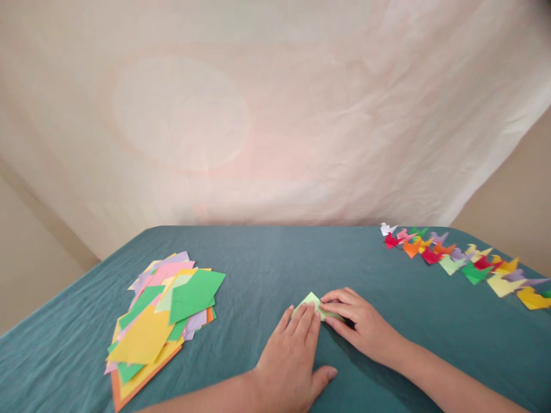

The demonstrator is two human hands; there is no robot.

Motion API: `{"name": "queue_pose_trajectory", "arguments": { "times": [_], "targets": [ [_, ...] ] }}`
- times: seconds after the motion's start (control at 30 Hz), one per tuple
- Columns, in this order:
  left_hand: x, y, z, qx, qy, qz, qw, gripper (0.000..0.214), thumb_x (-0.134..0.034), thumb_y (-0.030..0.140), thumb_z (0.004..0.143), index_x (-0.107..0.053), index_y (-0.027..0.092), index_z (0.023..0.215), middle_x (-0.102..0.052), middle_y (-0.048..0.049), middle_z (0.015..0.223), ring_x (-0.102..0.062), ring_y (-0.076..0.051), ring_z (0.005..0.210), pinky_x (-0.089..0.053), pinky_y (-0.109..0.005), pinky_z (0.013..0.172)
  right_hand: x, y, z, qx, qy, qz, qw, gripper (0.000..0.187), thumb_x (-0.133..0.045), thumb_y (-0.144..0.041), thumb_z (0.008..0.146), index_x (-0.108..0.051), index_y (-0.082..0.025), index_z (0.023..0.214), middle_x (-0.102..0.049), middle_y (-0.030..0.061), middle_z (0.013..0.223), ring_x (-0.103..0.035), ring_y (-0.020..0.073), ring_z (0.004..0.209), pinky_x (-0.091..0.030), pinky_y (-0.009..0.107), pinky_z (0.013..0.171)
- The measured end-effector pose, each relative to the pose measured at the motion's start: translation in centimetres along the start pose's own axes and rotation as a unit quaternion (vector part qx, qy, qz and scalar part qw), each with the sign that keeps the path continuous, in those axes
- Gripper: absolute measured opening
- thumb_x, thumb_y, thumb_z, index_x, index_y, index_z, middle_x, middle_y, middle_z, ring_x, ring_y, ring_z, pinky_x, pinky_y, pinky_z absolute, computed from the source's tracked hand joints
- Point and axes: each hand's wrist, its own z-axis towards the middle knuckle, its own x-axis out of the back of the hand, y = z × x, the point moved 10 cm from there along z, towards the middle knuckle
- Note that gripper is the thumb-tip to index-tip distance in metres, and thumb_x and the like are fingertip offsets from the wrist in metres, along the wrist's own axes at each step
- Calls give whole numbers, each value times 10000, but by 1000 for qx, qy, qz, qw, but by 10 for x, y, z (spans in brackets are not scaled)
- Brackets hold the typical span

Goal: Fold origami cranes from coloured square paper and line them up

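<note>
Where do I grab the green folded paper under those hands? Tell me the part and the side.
The left hand and right hand press most of the green folded paper flat on the table. Only its far pointed corner pokes out free, so probably pinch that tip, coming in low from the far side.

left hand [293, 358] flat, palm down, right hand [361, 324] fingers pressing down

Single view taken from a head-worn camera, pointed forward and down, table [267, 258] seen from its near edge, left hand [293, 358] and right hand [365, 327] caught close at bottom, backdrop [275, 115] faced beyond.
</note>
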Motion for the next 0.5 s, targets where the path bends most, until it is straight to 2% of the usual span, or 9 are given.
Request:
{"name": "queue_pose_trajectory", "arguments": {
  "times": [0.5],
  "targets": [
    [2,2,2,5,-25,-11,1000,711,-203,588,888,-219,99,1404,-177,-128,1468,-125,-277,1355,-178,-446,1102,-1,1,-1,-12,-5,-11,1000,234,-495,-197,867,-627,-231,1058,-595,59,1033,-532,176,924,-451,337,813]
  ]
}}
